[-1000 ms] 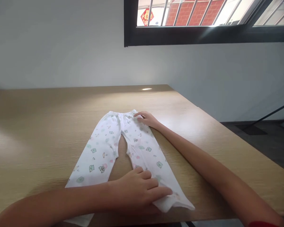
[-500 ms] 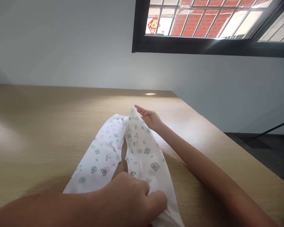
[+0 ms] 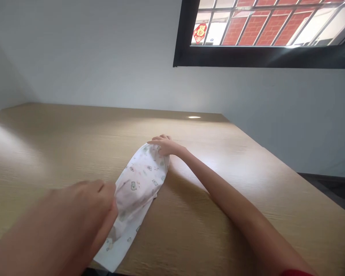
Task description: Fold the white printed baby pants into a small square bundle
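Observation:
A pair of small white trousers (image 3: 140,180) printed with bears and pastel spots lies folded lengthwise into one narrow strip on the wooden table. At their far end my right hand (image 3: 164,145) has its fingers bent over the cloth and grips it. My left hand (image 3: 89,211), somewhat smeared by motion, is closed at the left edge of the near part, holding the fabric there. Its fingertips are hidden behind the knuckles. The lower end of the trousers reaches the table's front edge.
The light wooden table (image 3: 60,149) runs back to a grey wall (image 3: 103,57). A dark-framed window (image 3: 232,57) with bars is at the upper right. Beyond the table's right edge a dark floor (image 3: 330,188) shows.
The right leg of the trousers has been folded over to the left, onto the other leg. My left hand has moved left with the cloth; my right hand has come down onto the far end.

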Demonstrator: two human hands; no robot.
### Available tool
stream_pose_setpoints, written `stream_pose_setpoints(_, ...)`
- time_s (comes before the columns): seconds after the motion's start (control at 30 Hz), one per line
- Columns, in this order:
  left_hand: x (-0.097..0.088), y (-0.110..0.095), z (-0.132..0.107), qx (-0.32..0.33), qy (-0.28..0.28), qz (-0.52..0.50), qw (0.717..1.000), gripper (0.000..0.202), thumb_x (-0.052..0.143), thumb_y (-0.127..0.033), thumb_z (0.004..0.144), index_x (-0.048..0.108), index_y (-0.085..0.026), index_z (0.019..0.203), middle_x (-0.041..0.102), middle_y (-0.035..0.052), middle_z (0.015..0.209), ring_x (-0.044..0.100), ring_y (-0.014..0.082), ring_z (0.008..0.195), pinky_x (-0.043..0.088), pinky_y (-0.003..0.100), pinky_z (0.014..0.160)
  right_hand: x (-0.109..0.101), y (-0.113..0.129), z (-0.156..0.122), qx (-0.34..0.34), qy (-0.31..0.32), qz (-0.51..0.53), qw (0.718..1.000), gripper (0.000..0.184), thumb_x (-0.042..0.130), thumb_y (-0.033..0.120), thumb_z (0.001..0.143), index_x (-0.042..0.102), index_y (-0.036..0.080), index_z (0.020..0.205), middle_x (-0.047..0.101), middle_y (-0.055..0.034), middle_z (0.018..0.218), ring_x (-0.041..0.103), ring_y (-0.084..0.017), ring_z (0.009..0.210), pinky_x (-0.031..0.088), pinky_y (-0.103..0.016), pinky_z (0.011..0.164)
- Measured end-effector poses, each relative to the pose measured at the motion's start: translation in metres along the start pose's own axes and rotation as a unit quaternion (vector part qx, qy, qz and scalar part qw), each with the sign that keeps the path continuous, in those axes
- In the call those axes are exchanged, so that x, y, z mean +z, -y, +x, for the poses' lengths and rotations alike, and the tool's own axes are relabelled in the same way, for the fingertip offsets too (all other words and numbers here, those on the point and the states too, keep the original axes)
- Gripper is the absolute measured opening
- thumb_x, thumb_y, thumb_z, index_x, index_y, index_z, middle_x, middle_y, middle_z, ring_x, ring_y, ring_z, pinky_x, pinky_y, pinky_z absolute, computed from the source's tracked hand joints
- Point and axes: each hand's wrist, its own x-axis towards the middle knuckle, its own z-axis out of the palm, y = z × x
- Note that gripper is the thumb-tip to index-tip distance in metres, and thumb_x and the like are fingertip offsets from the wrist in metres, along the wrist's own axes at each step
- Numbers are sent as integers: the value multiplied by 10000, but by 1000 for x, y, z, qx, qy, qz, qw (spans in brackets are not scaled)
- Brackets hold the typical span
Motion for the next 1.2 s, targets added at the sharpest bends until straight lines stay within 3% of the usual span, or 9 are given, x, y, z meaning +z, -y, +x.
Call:
stream_pose_setpoints(0.07,-7,2,20,-28,34,58,997,211,377,-328,768,539,-207,708,488,25,537,375,139,419,196,263,427,-2,-5,-1,54,-32,22,998,598,543,106,623,513,242,1205,505,-89,1193,358,-339,1123,270,-494,936)
stream_pose_setpoints(0.17,-11,9,58,-3,120,78,990,150,400,-286,731,525,-204,746,522,20,579,424,149,476,225,263,447,-6,-20,-5,119,-39,107,986,445,570,212,655,561,184,1098,548,-119,1089,460,-313,1018,376,-405,829)
stream_pose_setpoints(0.3,-1,19,109,-15,231,41,972,311,515,-411,672,515,-192,893,586,37,776,509,179,605,310,266,506,-12,-43,-14,133,-24,179,974,74,545,239,676,557,169,655,553,-45,686,524,-191,649,386,-286,557)
stream_pose_setpoints(0.43,19,25,139,-21,324,4,946,481,560,-569,609,523,-171,878,604,75,877,543,230,716,337,274,537,-19,-48,-22,125,-57,260,956,207,593,318,670,476,174,580,481,-5,610,472,-138,580,352,-252,508)
stream_pose_setpoints(0.57,36,25,151,25,356,-95,929,393,531,-527,669,476,-175,837,623,35,771,542,194,721,335,249,547,-26,-55,-27,107,-125,331,929,218,546,380,713,505,166,726,512,-35,746,495,-149,694,399,-258,595)
stream_pose_setpoints(0.73,52,20,162,69,348,-231,906,294,518,-457,719,463,-168,723,514,-8,702,459,121,614,299,223,521,-29,-89,-42,115,-245,436,858,219,505,372,747,457,187,854,487,-16,765,489,-134,671,393,-237,563)
stream_pose_setpoints(0.93,57,21,165,76,353,-308,880,301,456,-464,778,456,-167,728,396,-13,676,372,100,573,266,218,504,-25,-111,-65,188,-183,391,882,178,543,317,739,505,170,833,534,-38,760,511,-149,639,395,-232,505)
stream_pose_setpoints(1.07,48,26,161,76,358,-237,900,483,530,-546,707,472,-182,1018,440,0,760,432,127,665,324,203,541,-19,-112,-66,214,-155,328,907,207,557,367,762,521,163,779,553,-49,789,512,-153,666,397,-240,540)
stream_pose_setpoints(1.2,32,28,154,76,377,-263,885,790,581,-455,693,162,-218,1319,427,-50,650,450,119,603,350,193,524,-15,-114,-61,231,-171,242,927,240,500,404,811,485,178,732,516,-22,729,464,-147,637,333,-244,526)
